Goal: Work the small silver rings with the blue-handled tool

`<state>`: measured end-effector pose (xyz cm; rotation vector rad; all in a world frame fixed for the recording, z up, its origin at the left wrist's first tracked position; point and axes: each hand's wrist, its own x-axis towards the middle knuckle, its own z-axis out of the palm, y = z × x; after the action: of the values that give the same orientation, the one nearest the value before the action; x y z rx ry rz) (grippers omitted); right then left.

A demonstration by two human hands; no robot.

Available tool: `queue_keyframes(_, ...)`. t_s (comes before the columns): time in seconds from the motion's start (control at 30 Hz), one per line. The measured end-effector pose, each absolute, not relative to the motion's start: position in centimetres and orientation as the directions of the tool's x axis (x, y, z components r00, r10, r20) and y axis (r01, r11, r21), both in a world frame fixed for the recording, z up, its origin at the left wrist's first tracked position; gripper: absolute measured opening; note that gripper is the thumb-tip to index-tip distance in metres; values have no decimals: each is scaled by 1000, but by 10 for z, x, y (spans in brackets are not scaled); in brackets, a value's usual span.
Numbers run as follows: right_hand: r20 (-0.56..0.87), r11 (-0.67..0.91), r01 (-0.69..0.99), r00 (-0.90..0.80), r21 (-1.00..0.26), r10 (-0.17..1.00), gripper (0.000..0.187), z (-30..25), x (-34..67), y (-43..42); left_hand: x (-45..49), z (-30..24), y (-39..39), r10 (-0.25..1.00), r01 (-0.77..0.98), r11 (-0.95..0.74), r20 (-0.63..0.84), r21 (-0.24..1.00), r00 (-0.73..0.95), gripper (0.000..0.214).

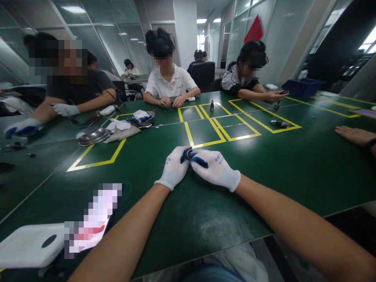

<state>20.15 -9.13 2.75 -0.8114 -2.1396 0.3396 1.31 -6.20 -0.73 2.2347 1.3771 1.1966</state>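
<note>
Both my hands wear white gloves with blue palms and meet over the green table just in front of me. Between them is a small dark cylindrical part (pixel 189 154) with a ring-like end; the fingers cover most of it. My left hand (pixel 175 166) wraps it from the left, fingers closed. From the other side my right hand (pixel 214 167) grips it with its thumb laid along the top. The part's exact kind cannot be made out.
Yellow tape marks rectangles on the green table (pixel 164 219). A phone (pixel 95 215) and a white device (pixel 32 244) lie at left. Beyond are a metal bowl (pixel 94 136), cloths (pixel 119 124), a dark upright piece (pixel 212 105) and a dark cylinder (pixel 280 124). Several people sit around.
</note>
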Motion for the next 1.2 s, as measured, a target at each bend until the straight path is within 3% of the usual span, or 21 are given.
queue_keyframes(1.0, 629, 772, 377, -448, -512, 636, 13, 26, 203, -93, 14, -6, -63, 829, 611, -525, 518, 593, 209, 38)
queue_keyframes(1.1, 706, 765, 441, -333, -470, 625, 15, 15, 208, -81, 14, -5, -63, 842, 627, -499, 507, 598, 187, 36)
queue_keyframes(1.2, 745, 748, 565, -317, -349, 587, 23, -3, 225, -49, 13, -5, -62, 854, 653, -461, 500, 601, 143, 35)
